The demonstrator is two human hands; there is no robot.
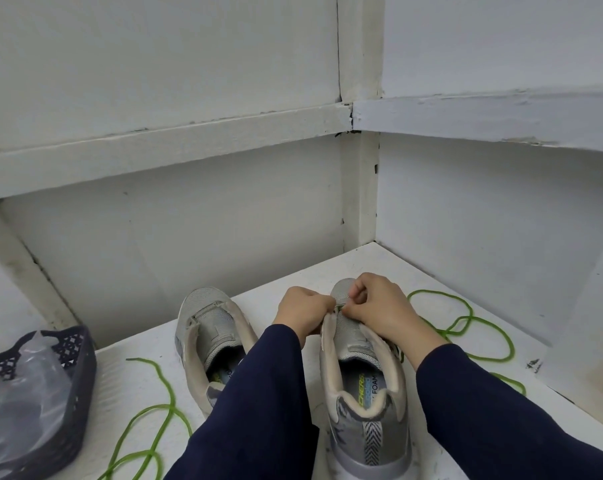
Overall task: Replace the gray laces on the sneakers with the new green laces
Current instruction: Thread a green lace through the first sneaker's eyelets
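Two grey sneakers stand on a white shelf, toes pointing away from me, both without grey laces. The left sneaker is unlaced and untouched. At the lowest eyelets of the right sneaker, my left hand grips the left eyelet flap. My right hand pinches a green lace at the eyelets; the lace trails in loops to the right of that shoe. A second green lace lies loose on the shelf at the front left.
A dark perforated basket holding a clear plastic bag sits at the left edge of the shelf. White walls close in behind and to the right. The white shelf runs back to the corner.
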